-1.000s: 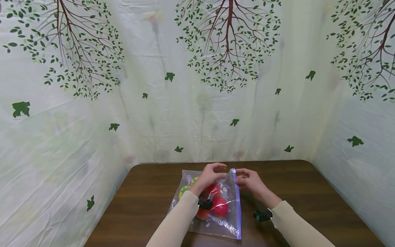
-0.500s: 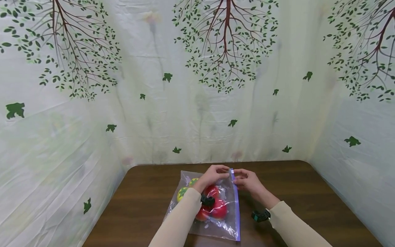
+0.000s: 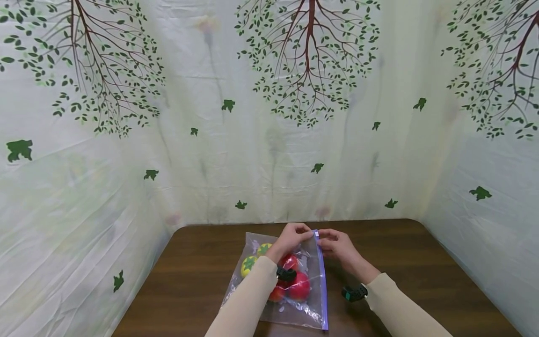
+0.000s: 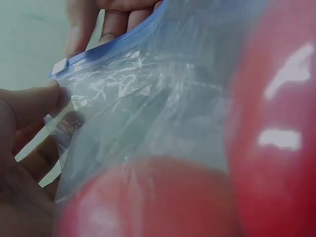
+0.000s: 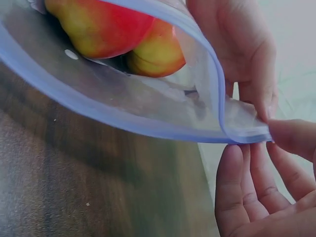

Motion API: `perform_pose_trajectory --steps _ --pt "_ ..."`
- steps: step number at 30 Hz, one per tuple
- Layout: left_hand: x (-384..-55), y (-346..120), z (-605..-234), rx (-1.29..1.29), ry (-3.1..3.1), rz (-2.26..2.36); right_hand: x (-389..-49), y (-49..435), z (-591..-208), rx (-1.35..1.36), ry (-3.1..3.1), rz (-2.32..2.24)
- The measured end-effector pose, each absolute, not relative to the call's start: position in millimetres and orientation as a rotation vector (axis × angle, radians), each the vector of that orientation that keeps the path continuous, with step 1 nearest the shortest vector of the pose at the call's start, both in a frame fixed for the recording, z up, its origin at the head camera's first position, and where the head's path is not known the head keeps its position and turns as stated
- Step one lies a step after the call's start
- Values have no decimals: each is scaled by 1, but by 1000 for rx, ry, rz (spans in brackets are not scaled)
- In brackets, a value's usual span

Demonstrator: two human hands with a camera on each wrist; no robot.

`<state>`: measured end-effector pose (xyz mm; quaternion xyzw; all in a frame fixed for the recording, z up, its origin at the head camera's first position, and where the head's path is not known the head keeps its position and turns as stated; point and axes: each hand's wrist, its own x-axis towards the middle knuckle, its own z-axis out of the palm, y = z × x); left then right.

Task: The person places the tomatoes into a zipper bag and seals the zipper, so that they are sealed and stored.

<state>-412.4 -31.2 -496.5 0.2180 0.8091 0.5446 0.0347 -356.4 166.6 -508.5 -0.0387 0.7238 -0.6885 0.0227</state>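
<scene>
A clear zip bag [image 3: 292, 318] with a purple-blue zip strip [image 3: 322, 290] lies on the table. Inside are red apples [image 3: 299, 286] and round yellow things with green markings [image 3: 248, 265]. At the strip's far end sits a white slider [image 4: 59, 66]. My left hand [image 3: 291, 239] reaches over the bag and pinches its far corner beside the slider. From the other side, my right hand [image 3: 343, 250] pinches the strip at that same corner. The right wrist view shows the bag's mouth gaping, its two zip edges meeting at the corner, with red-and-yellow apples [image 5: 103, 29] inside.
The brown wooden table [image 3: 189, 271] extends around the bag on both sides. Behind it hangs a pale curtain [image 3: 273, 187] printed with trees and leaves, which also closes in the left and right sides.
My left hand has moved slightly right, its fingertips coming onto the bag's corner by the slider. My right hand stays at the strip. The head view has shifted a little.
</scene>
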Motion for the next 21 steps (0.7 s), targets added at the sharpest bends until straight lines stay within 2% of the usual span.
perform_pose_trajectory --steps 21 --pt "-408 -26 -496 602 2460 1708 -363 157 -504 -49 2312 -2224"
